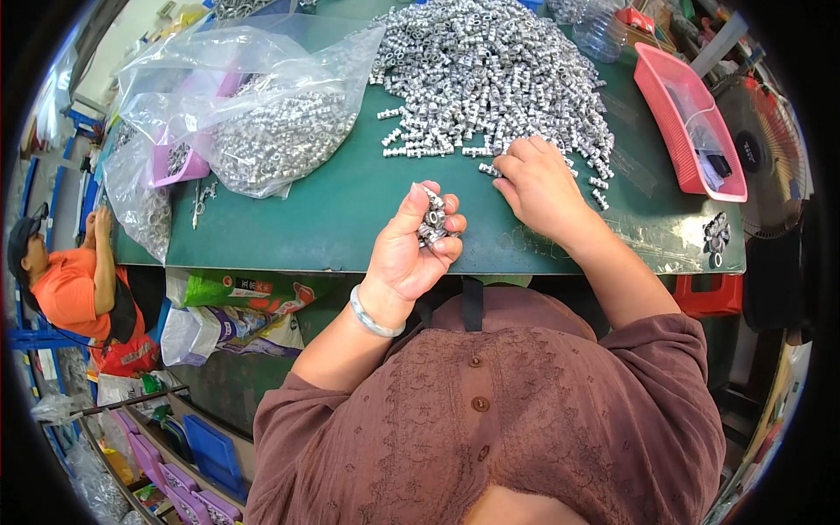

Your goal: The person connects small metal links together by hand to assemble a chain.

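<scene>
The left grip is curled around a handful of metal fittings, held up over the near edge of the green bench. The right grip has its fingers bent down at the near edge of a big pile of the same fittings; one lies right at the fingertips, but I can't tell whether it is pinched. Left of the pile sits a clear bag with more fittings inside. On the right stands a pink basket, a fan just beyond the bench. Far left, a co-worker in orange.
</scene>
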`<action>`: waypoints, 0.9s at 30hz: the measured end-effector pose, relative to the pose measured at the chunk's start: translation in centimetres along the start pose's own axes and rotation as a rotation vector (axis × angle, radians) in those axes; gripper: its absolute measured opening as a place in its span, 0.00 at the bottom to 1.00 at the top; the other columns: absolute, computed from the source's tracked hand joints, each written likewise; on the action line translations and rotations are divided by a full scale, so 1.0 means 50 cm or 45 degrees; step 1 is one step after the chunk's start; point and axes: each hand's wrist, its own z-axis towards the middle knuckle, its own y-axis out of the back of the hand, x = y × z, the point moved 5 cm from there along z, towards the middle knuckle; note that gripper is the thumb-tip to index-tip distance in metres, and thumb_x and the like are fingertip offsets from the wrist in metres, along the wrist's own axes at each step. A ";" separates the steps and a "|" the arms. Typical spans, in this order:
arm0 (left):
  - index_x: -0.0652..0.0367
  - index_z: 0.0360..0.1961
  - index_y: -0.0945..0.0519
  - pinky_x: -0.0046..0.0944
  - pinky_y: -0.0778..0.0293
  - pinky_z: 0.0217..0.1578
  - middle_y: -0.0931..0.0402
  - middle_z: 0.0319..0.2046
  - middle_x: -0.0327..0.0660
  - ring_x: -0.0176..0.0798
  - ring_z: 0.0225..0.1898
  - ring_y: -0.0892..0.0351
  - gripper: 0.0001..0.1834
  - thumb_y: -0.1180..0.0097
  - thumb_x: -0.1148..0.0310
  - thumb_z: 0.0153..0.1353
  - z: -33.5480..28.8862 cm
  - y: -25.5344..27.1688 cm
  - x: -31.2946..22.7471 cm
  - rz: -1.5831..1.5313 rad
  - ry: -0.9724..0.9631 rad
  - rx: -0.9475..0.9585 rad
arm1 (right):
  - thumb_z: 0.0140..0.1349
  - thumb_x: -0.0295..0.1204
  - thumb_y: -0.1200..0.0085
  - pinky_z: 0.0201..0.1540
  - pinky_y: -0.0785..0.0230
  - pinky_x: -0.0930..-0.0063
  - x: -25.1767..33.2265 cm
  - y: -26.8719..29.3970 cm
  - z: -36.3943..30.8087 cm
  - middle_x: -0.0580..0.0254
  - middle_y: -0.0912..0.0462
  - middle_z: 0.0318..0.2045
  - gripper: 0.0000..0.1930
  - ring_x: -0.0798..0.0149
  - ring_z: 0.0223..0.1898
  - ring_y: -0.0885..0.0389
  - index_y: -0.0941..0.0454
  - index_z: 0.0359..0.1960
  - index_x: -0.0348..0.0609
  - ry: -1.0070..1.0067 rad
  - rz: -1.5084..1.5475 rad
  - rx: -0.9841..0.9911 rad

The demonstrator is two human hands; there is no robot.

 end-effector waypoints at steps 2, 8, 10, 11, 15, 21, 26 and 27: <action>0.50 0.33 0.28 0.25 0.38 0.21 0.34 0.29 0.36 0.33 0.29 0.36 0.09 0.49 0.58 0.57 0.001 0.001 0.001 0.010 -0.003 0.014 | 0.46 0.29 0.45 0.40 0.40 0.67 -0.001 -0.002 -0.001 0.61 0.29 0.27 0.05 0.58 0.36 0.32 0.25 0.23 0.42 0.001 -0.031 0.031; 0.51 0.33 0.27 0.25 0.37 0.21 0.33 0.31 0.37 0.34 0.31 0.36 0.07 0.47 0.62 0.56 -0.004 0.007 -0.001 0.231 -0.144 0.061 | 0.46 0.30 0.45 0.40 0.41 0.68 -0.001 -0.008 0.000 0.62 0.30 0.27 0.05 0.60 0.36 0.33 0.24 0.21 0.42 0.012 -0.057 0.003; 0.54 0.31 0.27 0.25 0.37 0.20 0.31 0.31 0.37 0.32 0.29 0.32 0.04 0.45 0.71 0.54 -0.014 -0.003 -0.015 0.755 -0.455 -0.013 | 0.46 0.29 0.45 0.40 0.41 0.68 -0.002 -0.012 -0.001 0.63 0.30 0.26 0.05 0.60 0.36 0.33 0.24 0.21 0.43 0.000 -0.061 0.014; 0.59 0.30 0.26 0.25 0.36 0.20 0.30 0.31 0.38 0.29 0.27 0.30 0.07 0.44 0.80 0.50 -0.017 -0.008 -0.016 0.724 -0.504 -0.050 | 0.46 0.29 0.45 0.40 0.41 0.68 -0.002 -0.013 -0.001 0.63 0.30 0.26 0.05 0.60 0.36 0.33 0.24 0.21 0.43 0.000 -0.061 0.015; 0.62 0.29 0.26 0.24 0.34 0.21 0.31 0.31 0.38 0.27 0.27 0.31 0.08 0.43 0.84 0.47 -0.024 -0.022 -0.026 1.154 -0.776 0.004 | 0.46 0.29 0.46 0.41 0.41 0.68 -0.003 -0.019 0.003 0.63 0.30 0.26 0.04 0.60 0.36 0.33 0.24 0.20 0.43 0.012 -0.036 0.015; 0.63 0.28 0.26 0.24 0.32 0.26 0.31 0.32 0.38 0.27 0.28 0.30 0.09 0.41 0.84 0.45 -0.034 -0.032 -0.042 1.453 -0.938 0.001 | 0.47 0.28 0.47 0.41 0.41 0.68 0.002 -0.020 0.005 0.63 0.30 0.27 0.03 0.60 0.36 0.33 0.24 0.21 0.43 0.040 -0.024 0.015; 0.63 0.27 0.25 0.29 0.33 0.30 0.30 0.28 0.37 0.30 0.30 0.31 0.10 0.39 0.82 0.42 -0.049 -0.157 -0.126 2.069 -1.452 0.205 | 0.47 0.26 0.47 0.40 0.40 0.67 0.005 -0.009 0.001 0.61 0.31 0.27 0.03 0.58 0.36 0.33 0.26 0.25 0.42 0.135 0.105 -0.071; 0.62 0.26 0.25 0.30 0.33 0.30 0.29 0.26 0.38 0.32 0.29 0.30 0.09 0.38 0.80 0.41 -0.052 -0.193 -0.154 2.149 -1.587 0.177 | 0.47 0.25 0.47 0.40 0.40 0.67 0.003 -0.009 -0.002 0.61 0.31 0.27 0.04 0.57 0.35 0.33 0.27 0.26 0.42 0.133 0.206 -0.090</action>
